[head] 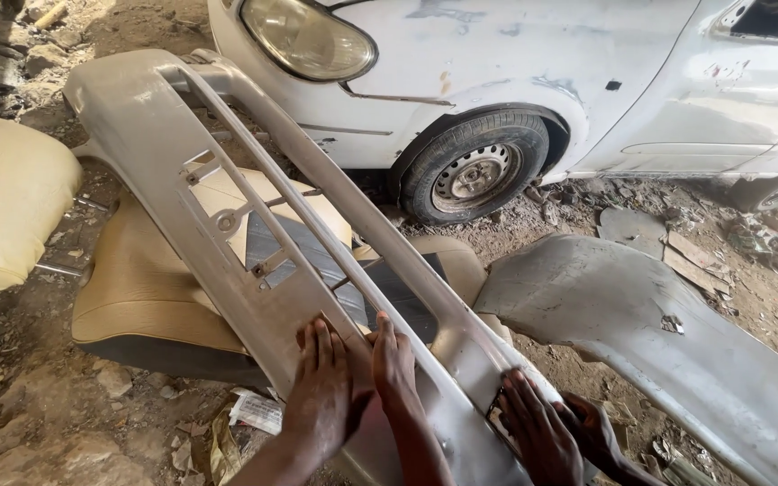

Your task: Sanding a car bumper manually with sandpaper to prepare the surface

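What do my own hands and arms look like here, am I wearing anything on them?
Both are bare. The left hand and right hand have no gloves, and no ring, watch or bracelet shows. The forearms are uncovered down to the picture's lower edge, so no sleeve is in view. The second pair of hands further right, likely another person's, is bare too.

Dirt ground [47, 405] (rubble-strewn, perhaps outdoors), white car [533, 63], tan seat cushions [137, 297] in daylight
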